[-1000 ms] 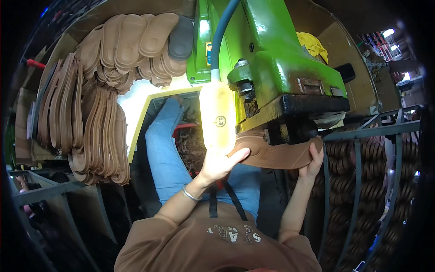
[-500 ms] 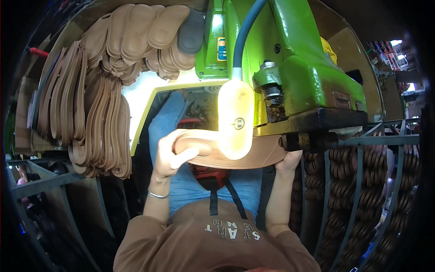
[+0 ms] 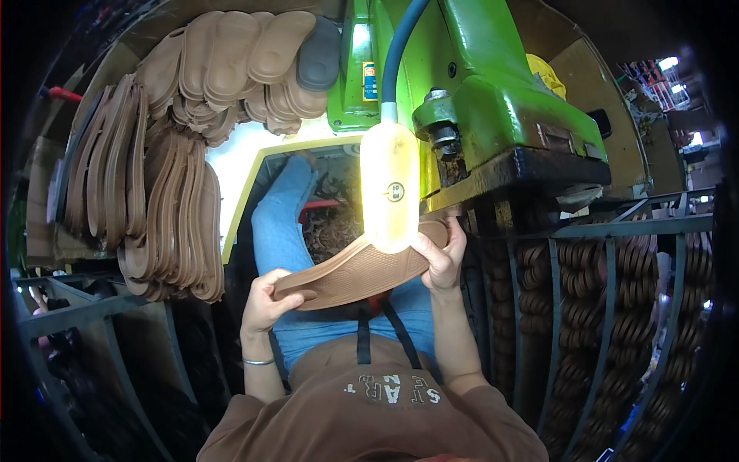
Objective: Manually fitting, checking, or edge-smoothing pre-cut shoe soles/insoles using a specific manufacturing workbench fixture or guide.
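Note:
A brown shoe sole, with a fine pattern on the side that shows, is bent in a shallow curve over my lap. My left hand grips its left end, thumb on the near face. The other end is pinched in my right hand, with the fingers behind it. A bright lamp on a blue flexible neck hides part of the sole's upper edge. Beyond my right hand stands a green machine, and the sole is apart from its dark head.
Several brown soles are stacked on the left of the lit table, with more and one grey sole at the back. Trimmings lie below a yellow-edged opening. Racks of brown soles stand at the right.
The sole has moved away from the machine head, down and toward me, and its patterned side now shows. My right hand has shifted left and up, my left hand down.

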{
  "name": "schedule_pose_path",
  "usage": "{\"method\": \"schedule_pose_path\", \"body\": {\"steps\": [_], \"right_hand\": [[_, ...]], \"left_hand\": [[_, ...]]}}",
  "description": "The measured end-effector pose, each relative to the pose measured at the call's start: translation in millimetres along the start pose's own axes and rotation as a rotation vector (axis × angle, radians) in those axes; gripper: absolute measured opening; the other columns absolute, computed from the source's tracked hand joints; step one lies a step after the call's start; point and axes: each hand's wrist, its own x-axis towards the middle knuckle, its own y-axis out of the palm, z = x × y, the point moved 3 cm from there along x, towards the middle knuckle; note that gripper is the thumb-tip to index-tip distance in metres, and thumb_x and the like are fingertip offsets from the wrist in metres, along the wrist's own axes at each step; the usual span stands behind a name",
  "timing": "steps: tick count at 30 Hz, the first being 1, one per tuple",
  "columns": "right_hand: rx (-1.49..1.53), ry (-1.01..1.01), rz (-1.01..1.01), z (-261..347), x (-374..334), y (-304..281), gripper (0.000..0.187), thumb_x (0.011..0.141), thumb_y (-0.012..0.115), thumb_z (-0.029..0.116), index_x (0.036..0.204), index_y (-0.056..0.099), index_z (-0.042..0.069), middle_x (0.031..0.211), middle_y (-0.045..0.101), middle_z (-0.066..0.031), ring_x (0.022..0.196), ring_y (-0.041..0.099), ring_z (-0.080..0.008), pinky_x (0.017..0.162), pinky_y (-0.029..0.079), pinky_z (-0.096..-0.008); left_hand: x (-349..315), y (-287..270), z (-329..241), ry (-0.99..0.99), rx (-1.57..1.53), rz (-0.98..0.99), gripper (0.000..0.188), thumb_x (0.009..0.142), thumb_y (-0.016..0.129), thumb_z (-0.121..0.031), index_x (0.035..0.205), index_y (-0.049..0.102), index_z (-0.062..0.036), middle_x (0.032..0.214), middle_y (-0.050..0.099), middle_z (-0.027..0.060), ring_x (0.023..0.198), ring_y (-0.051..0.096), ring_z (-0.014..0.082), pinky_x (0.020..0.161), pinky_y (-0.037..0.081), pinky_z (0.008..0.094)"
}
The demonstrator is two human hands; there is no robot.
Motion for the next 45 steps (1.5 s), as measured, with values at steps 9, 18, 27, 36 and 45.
{"method": "schedule_pose_path", "body": {"steps": [9, 18, 27, 36, 45], "right_hand": [[0.146, -0.243, -0.345, 16.2, -2.5, -48.8, 0.029, 0.081, 0.06, -0.002, 0.108, 0.051, 0.001, 0.099, 0.058, -0.0049, 0.09, 0.056, -0.0132, 0.084, 0.044, -0.0268], [0.193, -0.081, -0.183, -5.2, -3.8, -14.9, 0.048, 0.072, 0.061, -0.007, 0.117, 0.048, 0.002, 0.103, 0.058, -0.0058, 0.094, 0.057, -0.0138, 0.087, 0.044, -0.0279], [0.063, -0.225, -0.112, 3.0, -1.1, 17.8, 0.042, 0.073, 0.064, -0.008, 0.113, 0.054, -0.004, 0.103, 0.062, -0.0087, 0.092, 0.061, -0.0159, 0.083, 0.048, -0.0281], [0.116, -0.042, -0.093, 7.6, 4.0, 3.1, 0.038, 0.073, 0.067, -0.005, 0.109, 0.056, -0.002, 0.1, 0.064, -0.0082, 0.088, 0.062, -0.0145, 0.08, 0.049, -0.0268], [-0.126, -0.053, -0.166, -12.4, -16.5, -10.5, 0.038, 0.075, 0.071, 0.004, 0.107, 0.053, -0.004, 0.098, 0.063, -0.0099, 0.088, 0.061, -0.0153, 0.08, 0.049, -0.0272]], "left_hand": [[69.4, 78.6, -88.5, 0.541, 0.625, 0.122, 0.025, 0.063, 0.081, -0.011, 0.081, 0.068, 0.0012, 0.075, 0.067, 0.0104, 0.063, 0.062, 0.0151, 0.062, 0.05, 0.0265], [40.4, 22.5, -92.5, 0.23, 0.629, -0.03, 0.026, 0.062, 0.08, -0.003, 0.082, 0.064, 0.0034, 0.071, 0.066, 0.008, 0.065, 0.063, 0.0106, 0.059, 0.05, 0.0227], [27.6, 79.5, -89.3, 0.585, 1.023, -0.108, 0.031, 0.064, 0.08, -0.023, 0.082, 0.065, -0.0023, 0.074, 0.064, 0.0106, 0.063, 0.062, 0.0252, 0.059, 0.049, 0.0308], [48.6, 121.3, -68.1, 0.347, 0.753, 0.042, 0.017, 0.076, 0.073, -0.016, 0.086, 0.067, -0.0039, 0.073, 0.066, 0.0082, 0.055, 0.061, 0.0153, 0.054, 0.047, 0.0265], [72.6, 140.3, -40.3, 0.491, 0.607, -0.028, 0.023, 0.078, 0.071, -0.016, 0.095, 0.065, -0.0004, 0.077, 0.066, 0.0118, 0.066, 0.064, 0.0221, 0.062, 0.05, 0.0306]]}}
